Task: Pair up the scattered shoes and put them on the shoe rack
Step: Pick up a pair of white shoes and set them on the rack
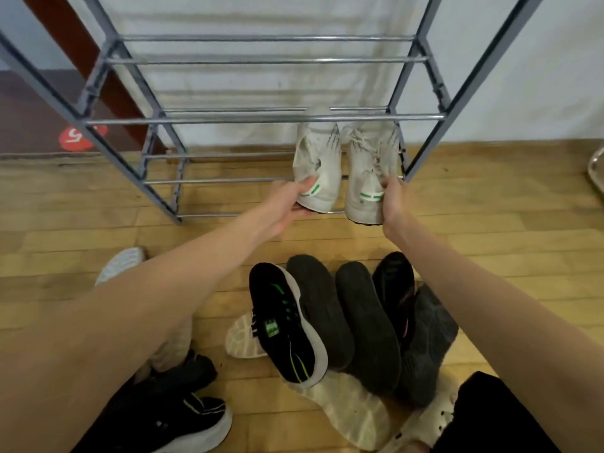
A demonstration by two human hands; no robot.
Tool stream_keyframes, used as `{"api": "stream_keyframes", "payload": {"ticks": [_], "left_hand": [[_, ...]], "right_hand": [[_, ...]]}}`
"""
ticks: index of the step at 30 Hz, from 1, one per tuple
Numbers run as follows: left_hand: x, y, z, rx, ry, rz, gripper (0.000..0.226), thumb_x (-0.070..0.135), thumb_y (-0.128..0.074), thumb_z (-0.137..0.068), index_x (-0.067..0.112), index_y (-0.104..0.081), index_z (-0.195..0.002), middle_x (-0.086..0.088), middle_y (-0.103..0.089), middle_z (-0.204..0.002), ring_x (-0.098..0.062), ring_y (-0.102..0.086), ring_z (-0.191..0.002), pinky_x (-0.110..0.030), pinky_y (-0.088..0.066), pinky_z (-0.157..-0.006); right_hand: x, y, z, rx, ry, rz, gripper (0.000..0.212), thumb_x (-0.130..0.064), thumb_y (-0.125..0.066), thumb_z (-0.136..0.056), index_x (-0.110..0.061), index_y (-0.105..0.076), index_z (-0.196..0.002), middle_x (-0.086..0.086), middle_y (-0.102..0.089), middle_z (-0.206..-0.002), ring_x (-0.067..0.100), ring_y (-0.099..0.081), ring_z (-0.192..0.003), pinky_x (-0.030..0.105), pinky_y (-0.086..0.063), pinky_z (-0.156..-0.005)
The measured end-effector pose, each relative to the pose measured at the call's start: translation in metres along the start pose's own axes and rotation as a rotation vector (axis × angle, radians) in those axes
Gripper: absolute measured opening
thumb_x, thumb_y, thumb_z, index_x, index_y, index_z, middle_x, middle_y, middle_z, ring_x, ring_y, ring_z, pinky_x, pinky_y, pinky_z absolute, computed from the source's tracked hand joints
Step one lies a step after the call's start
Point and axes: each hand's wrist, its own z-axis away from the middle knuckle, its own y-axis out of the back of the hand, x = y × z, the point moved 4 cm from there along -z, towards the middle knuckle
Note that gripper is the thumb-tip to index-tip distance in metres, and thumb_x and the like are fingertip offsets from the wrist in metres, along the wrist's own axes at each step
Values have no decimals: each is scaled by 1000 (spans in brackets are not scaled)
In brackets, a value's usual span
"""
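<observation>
Holding one white sneaker in each hand: left hand (295, 201) grips the heel of the left white sneaker (318, 168), right hand (392, 201) grips the heel of the right white sneaker (371, 171), fingers curled round both. Toes point away into the shoe rack (261, 118), long axes running front to back across the bottom rails, heels hanging off the front rail. Looks like they just need nudging forward. Scuffed canvas-ish uppers, green heel stripes, thin metal tubes. Dark shoe pile (343, 322) waits on the wood floor (490, 240).
</observation>
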Motion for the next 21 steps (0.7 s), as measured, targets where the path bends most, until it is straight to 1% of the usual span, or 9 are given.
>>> {"api": "stream_keyframes", "payload": {"ticks": [2,5,10,11,13,15,17,18,21], "left_hand": [[-6,-4,-8,-11,15,40,42,15,-58,-95,0,-47,-132,-14,-61,-127,-27,-60,-114,-41,-52,-96],[-6,-9,-20,-35,2,82,40,11,-57,-94,0,-46,-131,-11,-64,-117,-24,-63,-104,-36,-55,-86],[11,-22,-46,10,-22,151,40,9,-56,-95,-5,-47,-131,-16,-60,-125,-26,-59,-107,-39,-50,-93],[14,-24,-51,26,-18,166,39,9,-56,-95,-5,-48,-131,-18,-60,-124,-26,-59,-106,-39,-50,-94],[18,-26,-60,46,-6,176,40,9,-57,-95,-6,-48,-131,-17,-62,-119,-26,-60,-101,-39,-50,-92],[20,-26,-65,58,3,194,43,11,-57,-95,-6,-46,-133,-15,-61,-115,-29,-60,-107,-39,-50,-91],[21,-26,-67,57,-2,216,45,14,-56,-96,-7,-44,-134,-18,-57,-124,-34,-56,-120,-40,-51,-90],[21,-26,-68,56,-9,204,47,17,-56,-97,-7,-44,-135,-19,-56,-130,-35,-56,-121,-39,-53,-86],[17,-22,-66,115,-38,-25,50,31,-52,-98,-1,-44,-136,-17,-58,-130,-29,-64,-104,-31,-57,-72]], "right_hand": [[6,2,-12,17,23,13,23,-15,-37,-97,-16,-58,-88,2,-61,-92,21,-57,-94,31,-46,-80],[-3,3,-28,5,113,55,23,-13,-36,-97,-14,-60,-97,0,-60,-89,18,-57,-89,28,-46,-77],[-27,-17,-63,-8,151,129,29,-13,-35,-98,0,-60,-104,6,-58,-82,23,-56,-87,32,-45,-73],[-31,-21,-68,-11,159,151,29,-13,-36,-97,0,-60,-105,9,-61,-87,26,-59,-90,34,-48,-75],[-34,-28,-80,-17,168,178,35,-17,-37,-95,-3,-58,-119,12,-64,-109,29,-61,-103,42,-50,-90],[-32,-30,-83,-16,170,203,41,-21,-36,-98,-7,-49,-134,4,-58,-118,23,-57,-107,36,-47,-95],[-26,-31,-80,-1,197,217,38,-22,-32,-101,-4,-49,-129,6,-55,-112,24,-55,-106,33,-45,-90],[-21,-30,-77,15,223,224,36,-21,-31,-102,-2,-49,-126,7,-53,-108,24,-54,-104,31,-42,-86],[-9,-24,-55,51,364,244,30,-22,-31,-102,-6,-51,-119,-3,-50,-99,16,-48,-98,28,-36,-86]]}}
